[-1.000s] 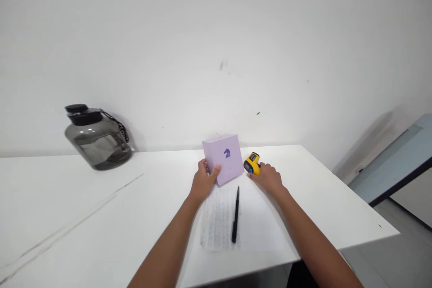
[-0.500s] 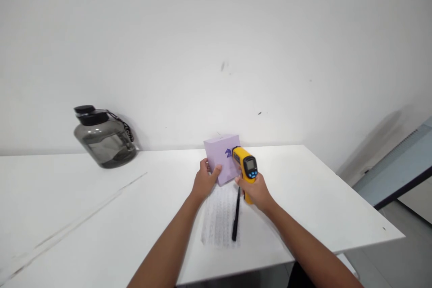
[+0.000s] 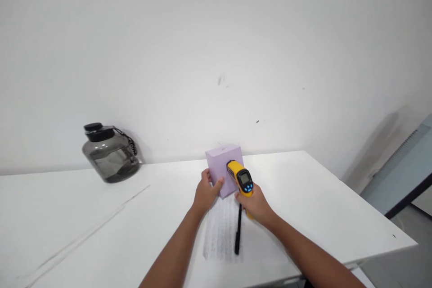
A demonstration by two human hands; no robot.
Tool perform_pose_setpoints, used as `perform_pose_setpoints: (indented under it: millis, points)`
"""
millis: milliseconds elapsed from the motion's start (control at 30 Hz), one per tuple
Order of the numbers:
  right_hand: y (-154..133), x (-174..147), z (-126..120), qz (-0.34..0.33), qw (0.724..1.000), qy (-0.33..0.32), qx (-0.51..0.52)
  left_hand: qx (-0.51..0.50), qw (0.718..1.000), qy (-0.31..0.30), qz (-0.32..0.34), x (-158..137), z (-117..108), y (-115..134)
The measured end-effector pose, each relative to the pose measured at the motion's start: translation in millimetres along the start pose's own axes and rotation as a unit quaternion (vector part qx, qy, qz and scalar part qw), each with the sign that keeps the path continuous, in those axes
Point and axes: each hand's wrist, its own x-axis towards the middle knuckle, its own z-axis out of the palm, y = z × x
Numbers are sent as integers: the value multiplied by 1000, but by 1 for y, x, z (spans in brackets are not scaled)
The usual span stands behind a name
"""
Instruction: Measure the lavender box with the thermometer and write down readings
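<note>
Since the earliest frame, the yellow infrared thermometer gun (image 3: 235,170) has swung from the right of the lilac box (image 3: 217,166) to just before its front face, its nose now covering the horse-head emblem. Whether the nose touches the box I cannot tell. The box is near the wall (image 3: 189,54), at the back of the white table (image 3: 313,216), its front turned slightly aslant. The left hand (image 3: 205,193) grips the box's left side, thumb pressed on the front face and fingers curled round the side. In front and to the right of the box, the right hand (image 3: 257,203) has its fingers wrapped around the thermometer's handle. Nearer than the box lies a sheet of paper with rows of marks (image 3: 221,234), a black pen (image 3: 238,236) upon it. Well left of the box, a smoky translucent water jug (image 3: 113,157) stands by the wall.
</note>
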Motion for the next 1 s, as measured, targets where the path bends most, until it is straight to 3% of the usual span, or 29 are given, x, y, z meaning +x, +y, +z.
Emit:
perform_pose_setpoints:
  millis: [467,667,1000]
  points:
    - [-4,2,-1,29,999,-21,17,-15,1000,4,10,2,-1,-2]
    - [-1,-1,0,-68,995,66,-37,-54,998,6,-20,6,1,-5]
    - [-7,3,-9,-83,982,141,-90,-69,997,19,-34,8,2,1]
